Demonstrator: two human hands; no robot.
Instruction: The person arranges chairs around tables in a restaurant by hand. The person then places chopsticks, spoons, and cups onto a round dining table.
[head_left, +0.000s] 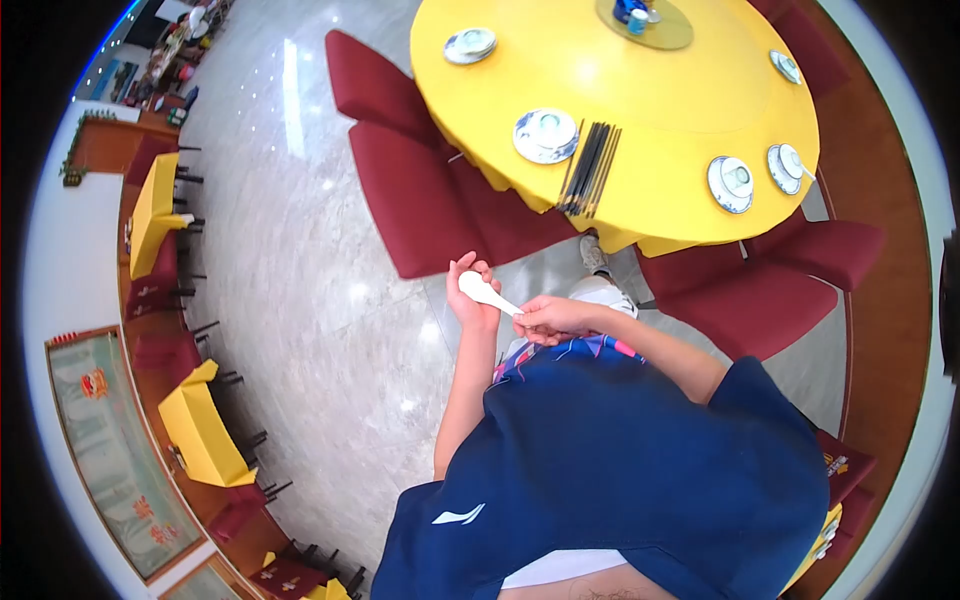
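A white soup spoon (pixel 483 292) is held in front of my body, its bowl up to the left and its handle down to the right. My left hand (pixel 472 312) cradles the bowl, with loosely bent fingers behind it. The end of the handle is pinched between the fingers of my right hand (pixel 548 320). Beyond my hands, a round table with a yellow cloth (pixel 640 110) carries a bundle of dark chopsticks (pixel 592 168) near its front edge. Beside the chopsticks is a blue-patterned plate with a small bowl (pixel 545 136).
Red chairs (pixel 425 195) stand against the table's near side, with another red chair (pixel 740 300) to the right. More place settings (pixel 731 185) ring the cloth. A glass turntable (pixel 672 34) holds blue items. Yellow-covered tables (pixel 203 425) line the left wall across the grey floor (pixel 310 330).
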